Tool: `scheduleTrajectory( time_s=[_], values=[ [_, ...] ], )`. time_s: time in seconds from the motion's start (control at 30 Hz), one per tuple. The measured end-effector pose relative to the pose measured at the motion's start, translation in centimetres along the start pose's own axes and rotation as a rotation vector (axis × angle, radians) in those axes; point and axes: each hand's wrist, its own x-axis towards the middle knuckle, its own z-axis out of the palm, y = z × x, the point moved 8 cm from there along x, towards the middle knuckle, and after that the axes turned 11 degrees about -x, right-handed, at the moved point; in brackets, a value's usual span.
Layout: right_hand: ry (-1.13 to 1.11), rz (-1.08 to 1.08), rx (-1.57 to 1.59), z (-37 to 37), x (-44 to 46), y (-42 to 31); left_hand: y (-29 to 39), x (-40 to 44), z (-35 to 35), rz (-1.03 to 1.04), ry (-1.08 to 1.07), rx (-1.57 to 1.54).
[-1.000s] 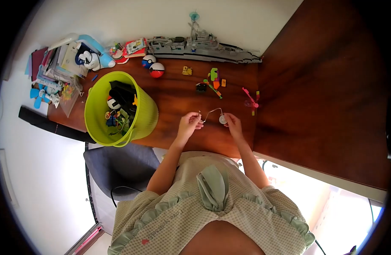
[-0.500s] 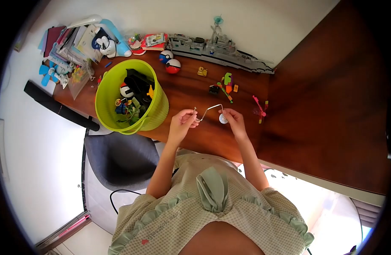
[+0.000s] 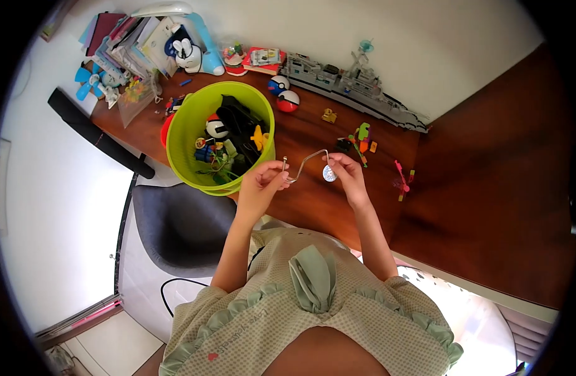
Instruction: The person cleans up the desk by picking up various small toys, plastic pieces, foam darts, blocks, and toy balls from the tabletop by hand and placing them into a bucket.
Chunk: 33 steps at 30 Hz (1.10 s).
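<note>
A thin, shiny metal rod bent into hooks (image 3: 305,161) spans the gap between my two hands above the wooden desk. My left hand (image 3: 260,189) pinches its left end, where a short tip points upward. At the other end, the fingers of my right hand (image 3: 349,178) are closed on the rod. A round, pale, patterned disc (image 3: 329,173) hangs beside my right fingertips; how it joins the rod is hard to make out. Left of my left hand stands a lime-green bucket (image 3: 270,141) of mixed toys, including a red-and-white ball (image 3: 216,126).
Along the wall lie a grey toy-brick ship (image 3: 357,88), two toy balls (image 3: 288,101) and a row of books (image 3: 134,44). Small coloured toy pieces (image 3: 363,135) and a pink toy piece (image 3: 401,175) rest on the desk (image 3: 313,207). A dark grey chair (image 3: 181,225) stands below the bucket.
My view has turned, so the desk, bucket and ship sit farther right in the picture. Both hands keep their hold on the bent rod, and the disc has turned slightly.
</note>
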Motion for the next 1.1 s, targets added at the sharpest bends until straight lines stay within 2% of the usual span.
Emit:
scheduleTrajectory(
  time_s=[0.4, 0.63, 0.77, 0.87, 0.9, 1.0, 1.1],
  values=[
    [-0.227, -0.129, -0.068, 10.0, 4.1, -4.2, 5.5, 1.1, -10.2, 0.171, 0.168, 0.162],
    [-0.077, -0.349, -0.623, 15.0, 5.3, -9.0, 7.8, 1.5, -15.1, 0.217, 0.273, 0.236],
    [-0.082, -0.355, -0.855, 17.1, 5.7, -9.6, 8.7, 1.6, -16.4, 0.232, 0.247, 0.357],
    [-0.138, -0.466, -1.037, 18.4, 5.5, -10.4, 9.2, 1.8, -16.9, 0.237, 0.194, 0.467],
    [-0.187, -0.446, -1.061, 18.8, 5.6, -10.0, 9.5, 1.9, -16.7, 0.248, 0.157, 0.515],
    [-0.263, -0.568, -1.157, 20.2, 5.4, -9.4, 10.0, 2.2, -16.2, 0.267, 0.084, 0.626],
    [-0.267, -0.554, -1.164, 20.8, 5.8, -8.2, 10.2, 2.9, -16.0, 0.314, 0.050, 0.744]
  ],
)
